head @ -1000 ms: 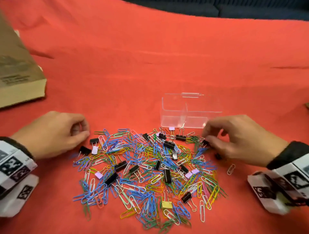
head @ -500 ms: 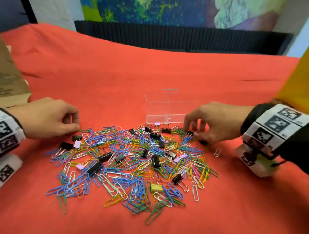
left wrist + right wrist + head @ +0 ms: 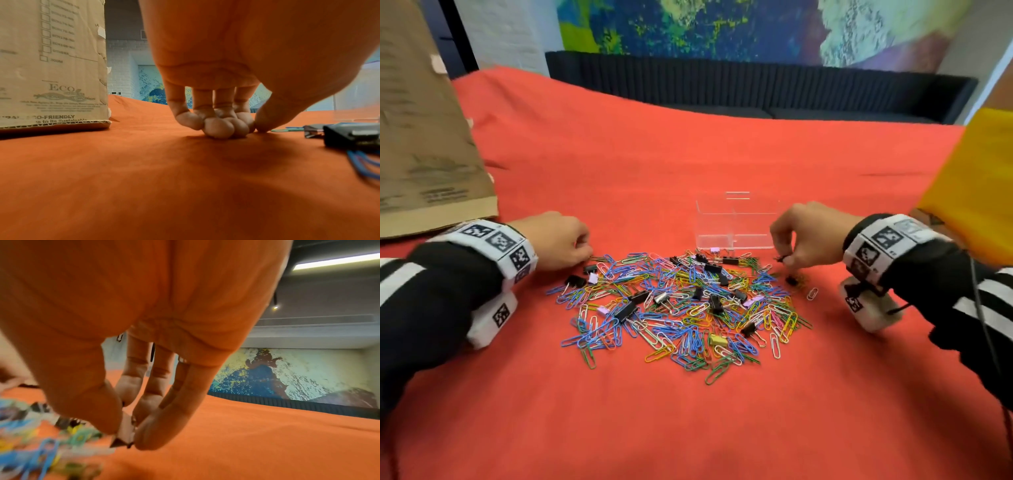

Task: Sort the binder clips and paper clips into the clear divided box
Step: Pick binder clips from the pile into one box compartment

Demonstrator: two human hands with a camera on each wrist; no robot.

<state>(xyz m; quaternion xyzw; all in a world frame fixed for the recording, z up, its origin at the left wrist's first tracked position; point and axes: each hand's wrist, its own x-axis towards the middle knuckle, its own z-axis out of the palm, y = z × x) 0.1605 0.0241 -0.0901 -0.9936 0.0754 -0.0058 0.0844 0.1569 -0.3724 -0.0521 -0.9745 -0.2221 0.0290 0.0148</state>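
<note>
Scores of clips point(image 3: 678, 301) heap at the clear divided box's point(image 3: 736, 219) 6 o'clock. Right hand point(image 3: 808, 236) pinches a black binder clip point(image 3: 781, 257) at the heap's 2 o'clock; left hand point(image 3: 554, 240) rests curled, apparently empty. Tangled paper clips point(image 3: 599, 339) could snag and ride along.

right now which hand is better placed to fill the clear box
Right. The right hand pinches a black binder clip beside the clear divided box. The left hand rests curled on the cloth, holding nothing, farther away.
</note>
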